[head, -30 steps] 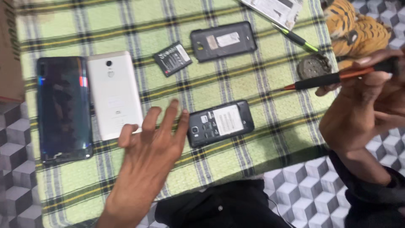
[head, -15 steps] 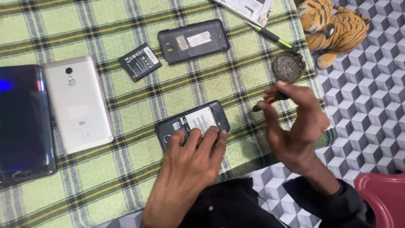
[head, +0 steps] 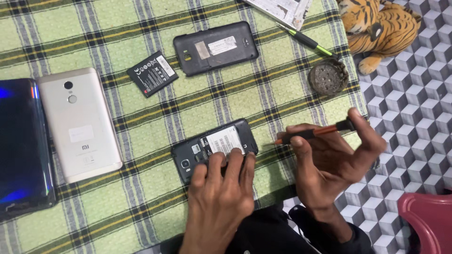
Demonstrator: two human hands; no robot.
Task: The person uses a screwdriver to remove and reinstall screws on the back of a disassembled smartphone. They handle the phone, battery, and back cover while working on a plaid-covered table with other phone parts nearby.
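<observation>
A black phone with its back cover off (head: 214, 146) lies face down on a green checked cloth (head: 141, 141). My left hand (head: 221, 188) presses flat on its near edge, fingers spread over it. My right hand (head: 334, 160) grips a thin orange-and-black screwdriver (head: 313, 133), whose tip points left and ends just right of the phone's corner.
Further back lie a second open black phone (head: 215, 47) and a loose black battery (head: 152, 73). A silver phone (head: 79, 123) and a dark glossy phone (head: 21, 146) lie at the left. A round dark dish (head: 328, 77), green pen (head: 306, 40), tiger plush (head: 379, 29) and red stool (head: 426, 221) sit right.
My left hand has settled flat onto the open phone. My right hand has brought the screwdriver down and turned its tip toward the phone's right corner.
</observation>
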